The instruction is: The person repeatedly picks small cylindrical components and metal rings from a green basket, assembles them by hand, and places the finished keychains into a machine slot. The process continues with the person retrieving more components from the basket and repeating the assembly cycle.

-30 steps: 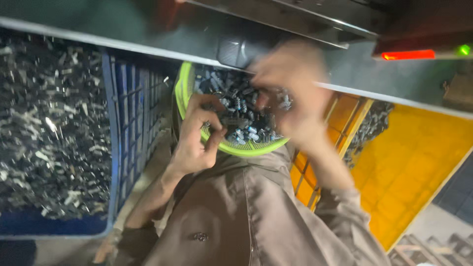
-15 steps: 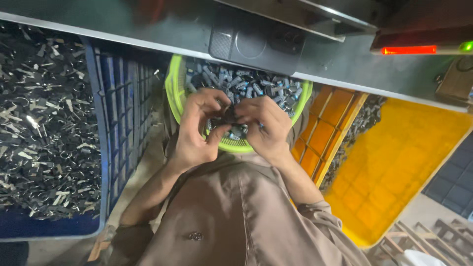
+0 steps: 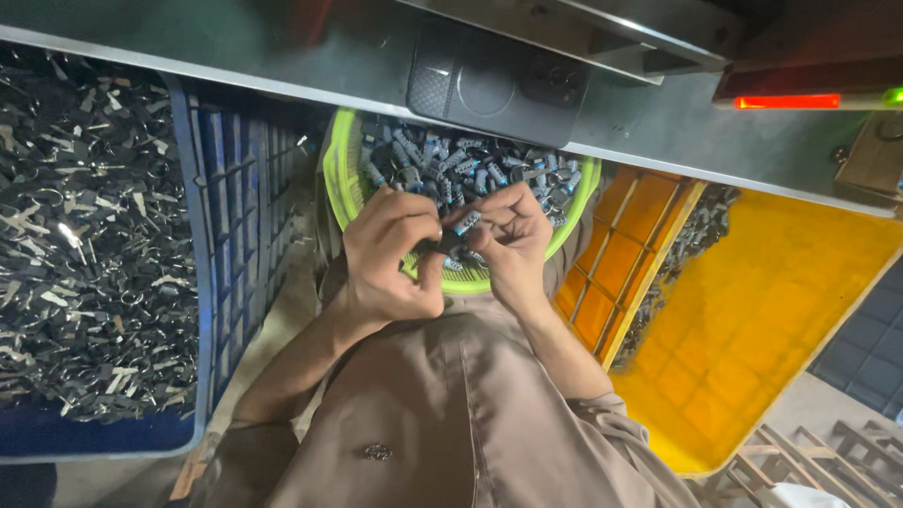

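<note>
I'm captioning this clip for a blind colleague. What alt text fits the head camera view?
Seen from above, a person's left hand and right hand pinch a small dark part together over a lime-green basket of small grey and black parts. A blue crate of dark metal pieces sits to the left, a yellow crate to the right.

Lime-green round basket (image 3: 337,179), ribbed rim, filled with small parts (image 3: 451,160) in dark grey and pale silver-blue. Blue crate (image 3: 202,273) at one side, gridded wall, heaped with black and silvery metal pieces (image 3: 85,245). Yellow-orange crate (image 3: 781,310) at the other side, orange ribbed wall, a few dark pieces along its edge. Grey metal bench edge (image 3: 658,141) above, red light strip (image 3: 787,102) and green lamp (image 3: 894,95). Brown-taupe garment (image 3: 451,423), dark round button (image 3: 377,452).
</note>
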Available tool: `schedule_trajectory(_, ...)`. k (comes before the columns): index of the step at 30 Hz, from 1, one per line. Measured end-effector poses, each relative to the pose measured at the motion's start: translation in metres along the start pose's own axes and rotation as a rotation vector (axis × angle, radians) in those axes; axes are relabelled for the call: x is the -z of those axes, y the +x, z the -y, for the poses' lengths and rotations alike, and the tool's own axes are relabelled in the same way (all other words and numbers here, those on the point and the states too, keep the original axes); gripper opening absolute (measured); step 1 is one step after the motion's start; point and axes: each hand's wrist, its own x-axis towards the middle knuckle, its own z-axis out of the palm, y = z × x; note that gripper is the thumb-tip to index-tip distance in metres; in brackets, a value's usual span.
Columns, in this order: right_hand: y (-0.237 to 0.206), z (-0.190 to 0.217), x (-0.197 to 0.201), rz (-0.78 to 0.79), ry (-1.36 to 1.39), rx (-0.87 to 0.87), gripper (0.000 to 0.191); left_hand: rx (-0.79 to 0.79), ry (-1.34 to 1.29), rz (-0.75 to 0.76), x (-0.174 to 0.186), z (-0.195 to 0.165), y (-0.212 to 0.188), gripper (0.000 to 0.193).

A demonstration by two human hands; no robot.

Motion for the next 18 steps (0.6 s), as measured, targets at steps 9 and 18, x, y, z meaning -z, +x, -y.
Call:
schedule_trajectory(9, 0.006, -0.012, 0.011, 0.111, 0.134, 0.036, 0.041, 0.081, 0.013, 0.051, -0.001, -0.005, 0.000, 0.036)
schedule_trajectory(18, 0.009, -0.018, 0.021, 0.036, 0.169, -0.093, 0.033, -0.030, 0.154, 0.063, 0.003, -0.004, -0.001, 0.029)
